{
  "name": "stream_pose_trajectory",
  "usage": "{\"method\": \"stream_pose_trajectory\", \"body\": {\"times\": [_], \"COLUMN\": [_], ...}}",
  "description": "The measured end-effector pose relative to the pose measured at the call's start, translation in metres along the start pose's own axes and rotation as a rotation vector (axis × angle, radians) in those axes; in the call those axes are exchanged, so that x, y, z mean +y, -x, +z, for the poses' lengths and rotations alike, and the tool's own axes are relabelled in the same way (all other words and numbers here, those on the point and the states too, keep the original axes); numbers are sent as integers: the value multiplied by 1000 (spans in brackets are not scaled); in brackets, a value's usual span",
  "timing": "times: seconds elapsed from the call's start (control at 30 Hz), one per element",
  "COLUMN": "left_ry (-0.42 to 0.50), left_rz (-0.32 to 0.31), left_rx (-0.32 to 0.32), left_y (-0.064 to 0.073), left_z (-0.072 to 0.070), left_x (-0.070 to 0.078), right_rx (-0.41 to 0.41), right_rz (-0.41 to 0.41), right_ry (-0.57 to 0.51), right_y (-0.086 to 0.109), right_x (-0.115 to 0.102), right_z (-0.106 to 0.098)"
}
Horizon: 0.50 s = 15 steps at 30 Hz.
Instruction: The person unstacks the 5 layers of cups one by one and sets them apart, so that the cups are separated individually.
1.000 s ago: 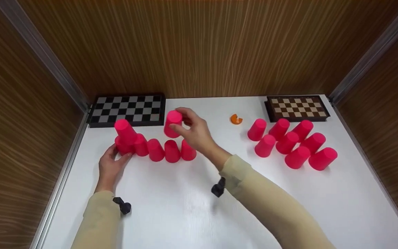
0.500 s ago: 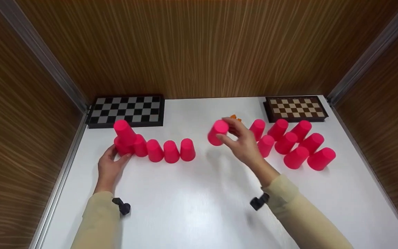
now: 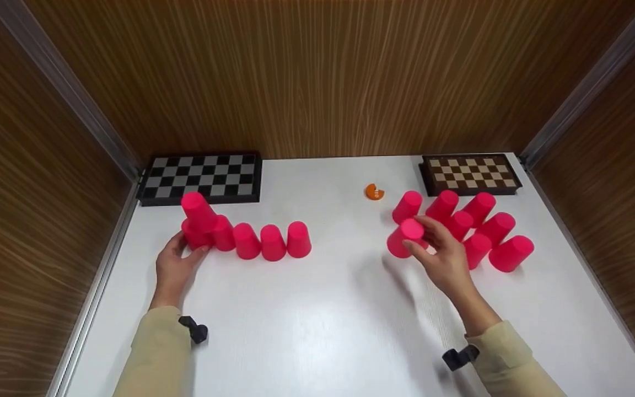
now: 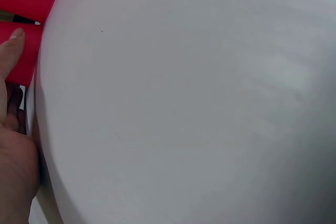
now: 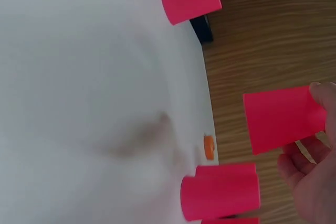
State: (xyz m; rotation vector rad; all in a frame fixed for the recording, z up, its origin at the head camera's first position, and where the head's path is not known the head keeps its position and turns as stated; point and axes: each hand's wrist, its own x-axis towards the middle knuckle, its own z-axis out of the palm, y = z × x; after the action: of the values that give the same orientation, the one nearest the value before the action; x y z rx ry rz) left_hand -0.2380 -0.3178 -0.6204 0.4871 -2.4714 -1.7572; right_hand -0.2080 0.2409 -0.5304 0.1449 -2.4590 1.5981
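In the head view, my right hand (image 3: 448, 263) pinches an upside-down pink cup (image 3: 400, 243) between thumb and fingers. This cup is raised off the table and overlaps a standing cup of the right-hand group. The right wrist view shows the thumb near the narrow end of the held cup (image 5: 281, 119). On the left, my left hand (image 3: 176, 269) grips a pink cup (image 3: 198, 240) at the end of a row, thumb on its near side. Another pink cup (image 3: 197, 207) sits on top, over that cup and its neighbour (image 3: 224, 234).
Three more cups (image 3: 273, 242) continue the left row. Several upside-down cups (image 3: 496, 229) stand in loose rows on the right. A black-and-grey chessboard (image 3: 202, 177) and a brown chessboard (image 3: 472, 173) lie at the back, with a notched orange disc (image 3: 373, 192) between.
My right hand has carried the cup from above the left row across to the right group. My left hand has stayed at its cup.
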Motion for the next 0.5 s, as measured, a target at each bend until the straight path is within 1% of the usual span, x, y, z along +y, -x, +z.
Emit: {"method": "stream_pose_trajectory", "body": {"times": [0.23,0.33,0.5], "left_ry": [4,1,-5], "left_rz": [0,-4,-5], "left_rx": [1,0,3], "left_y": [0,0,0], "left_z": [-1,-2,0], "left_x": [-2,0,2], "right_rx": [11,18,37], "right_rz": [65,95,168], "right_ry": [39,67,95], "right_y": [15,19,26], "right_x": [16,24,31], "right_z": [-21,-27,-34]}}
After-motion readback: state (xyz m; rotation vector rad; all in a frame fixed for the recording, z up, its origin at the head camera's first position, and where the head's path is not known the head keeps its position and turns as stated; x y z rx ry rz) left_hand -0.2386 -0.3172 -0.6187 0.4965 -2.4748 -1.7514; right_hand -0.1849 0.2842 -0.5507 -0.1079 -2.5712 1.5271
